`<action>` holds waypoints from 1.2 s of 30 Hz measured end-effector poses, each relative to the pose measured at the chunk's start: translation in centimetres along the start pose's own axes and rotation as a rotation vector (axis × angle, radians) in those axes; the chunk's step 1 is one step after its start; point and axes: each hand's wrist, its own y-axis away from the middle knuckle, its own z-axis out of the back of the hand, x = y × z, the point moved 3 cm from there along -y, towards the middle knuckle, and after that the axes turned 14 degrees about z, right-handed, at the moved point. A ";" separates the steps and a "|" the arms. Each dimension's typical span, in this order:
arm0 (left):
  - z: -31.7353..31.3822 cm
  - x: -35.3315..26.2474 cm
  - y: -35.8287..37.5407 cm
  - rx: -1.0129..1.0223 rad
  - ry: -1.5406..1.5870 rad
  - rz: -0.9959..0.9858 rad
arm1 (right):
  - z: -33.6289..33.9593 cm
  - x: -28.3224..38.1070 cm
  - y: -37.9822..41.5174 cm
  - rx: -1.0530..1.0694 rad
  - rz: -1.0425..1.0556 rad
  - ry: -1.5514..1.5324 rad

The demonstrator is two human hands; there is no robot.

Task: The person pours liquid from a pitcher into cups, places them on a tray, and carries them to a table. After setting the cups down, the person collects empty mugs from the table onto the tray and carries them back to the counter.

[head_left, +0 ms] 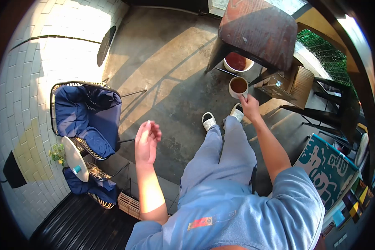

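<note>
My right hand (250,107) grips the handle of a white mug (233,92), held out in front of me above the floor. Brown liquid fills much of the mug. Just beyond it, under a dark wooden stool (258,31), sits a white bucket (250,65) with something reddish-brown inside. My left hand (147,143) is raised in the air to the left, holding nothing, its fingers partly curled but apart from the thumb. The nearest thing to it is a wicker chair with navy cushions (102,121).
An open cardboard box (302,85) lies right of the stool. Dark metal furniture (337,104) and a green patterned board (321,166) stand at my right. On the left, a small round table (74,156) is beside a second cushioned chair (77,183). Concrete floor (166,50) stretches ahead.
</note>
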 end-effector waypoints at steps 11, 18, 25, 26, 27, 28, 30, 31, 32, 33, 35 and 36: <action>-16.4 -3.4 2.4 0.472 -0.530 -0.205 | 14.1 17.2 8.3 -0.041 0.254 -0.151; -18.9 -3.3 2.2 0.534 -0.505 -0.218 | 13.5 15.4 9.3 -0.077 0.180 -0.235; -11.9 -2.9 1.4 0.297 -0.431 -0.146 | 7.4 7.9 7.2 -0.028 -0.034 -0.473; -10.5 -2.6 1.1 0.241 -0.415 -0.128 | 5.7 5.9 6.4 -0.015 -0.109 -0.628; -9.1 -2.2 0.9 0.185 -0.398 -0.110 | 4.5 4.6 5.6 -0.003 -0.113 -0.636; -7.7 -1.8 0.6 0.172 -0.397 -0.108 | 3.1 3.2 4.7 0.008 -0.207 -0.762; -5.0 -0.7 0.2 0.077 -0.357 -0.053 | 0.4 0.1 2.6 0.009 -0.334 -0.867; -4.2 -0.3 0.3 0.066 -0.358 -0.049 | -0.2 -0.6 1.3 0.018 -0.340 -0.872; -3.4 0.1 0.4 0.025 -0.338 -0.031 | -0.8 -1.4 0.1 -0.006 -0.425 -0.912; -2.5 0.6 0.5 -0.019 -0.315 -0.015 | -1.5 -2.3 -1.1 -0.027 -0.511 -0.951; -0.6 1.7 0.3 -0.055 -0.301 -0.004 | -3.3 -5.2 -4.3 -0.042 -0.536 -1.026; 0.4 2.3 0.2 -0.079 -0.291 0.013 | -4.4 -6.6 -5.7 -0.071 -0.567 -1.097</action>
